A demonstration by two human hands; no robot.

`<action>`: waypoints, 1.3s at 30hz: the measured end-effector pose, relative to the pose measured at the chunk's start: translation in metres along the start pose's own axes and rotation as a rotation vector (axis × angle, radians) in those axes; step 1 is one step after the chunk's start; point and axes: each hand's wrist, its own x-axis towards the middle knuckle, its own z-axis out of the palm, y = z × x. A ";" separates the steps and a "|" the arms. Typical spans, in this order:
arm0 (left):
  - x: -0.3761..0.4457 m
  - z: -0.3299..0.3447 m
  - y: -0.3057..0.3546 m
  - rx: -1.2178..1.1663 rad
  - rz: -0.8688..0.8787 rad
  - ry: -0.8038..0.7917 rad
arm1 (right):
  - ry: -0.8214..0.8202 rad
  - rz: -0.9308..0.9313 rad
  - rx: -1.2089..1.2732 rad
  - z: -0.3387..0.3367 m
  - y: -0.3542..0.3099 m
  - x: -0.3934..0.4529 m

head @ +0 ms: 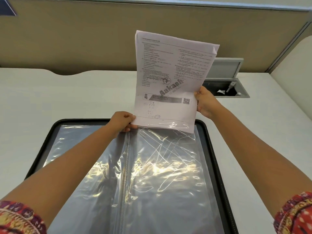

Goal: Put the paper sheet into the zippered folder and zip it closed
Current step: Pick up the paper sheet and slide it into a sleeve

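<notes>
Paper sheet (168,78): thin white stack, printed text, QR banner, grey watermark; top right corner curls. Held nearly upright over the far edge of the folder, bottom edge tucked just behind the lip of a clear plastic sleeve (162,166). Sleeve glossy, crinkled, bright creases.

Left hand (122,121) pinches the paper's lower left corner together with the sleeve edge, thumb on top. Right hand (205,103) grips the right edge, thumb in front, fingers behind.

Zippered folder (213,149) lies open flat, black, rounded corners, stitched rim, on a smooth white desk (50,98). Beyond: open cable hatch (226,81), beige partition (67,39). Patterned red sleeves at both forearms.
</notes>
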 end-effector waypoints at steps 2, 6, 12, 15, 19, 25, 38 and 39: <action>0.001 -0.002 0.000 -0.028 -0.024 -0.025 | 0.002 0.002 0.005 -0.001 0.001 0.000; 0.000 -0.007 0.003 0.017 -0.030 -0.091 | 0.008 -0.012 -0.021 0.000 0.001 0.001; 0.001 -0.008 0.006 0.335 0.077 -0.144 | 0.038 -0.027 -0.093 0.006 -0.001 0.001; 0.000 -0.006 0.008 0.445 0.118 -0.172 | 0.055 -0.019 -0.124 0.007 -0.003 0.000; 0.000 -0.001 0.012 0.578 0.123 -0.183 | 0.048 -0.020 -0.155 0.007 -0.002 0.000; 0.001 0.004 0.020 0.853 0.154 -0.101 | -0.002 0.074 -0.158 0.003 0.002 -0.001; 0.012 -0.006 0.007 0.706 0.207 0.039 | -0.030 0.060 -0.284 0.009 0.018 -0.003; 0.012 -0.008 0.007 0.719 0.203 0.033 | -0.030 0.056 -0.291 0.010 0.018 -0.004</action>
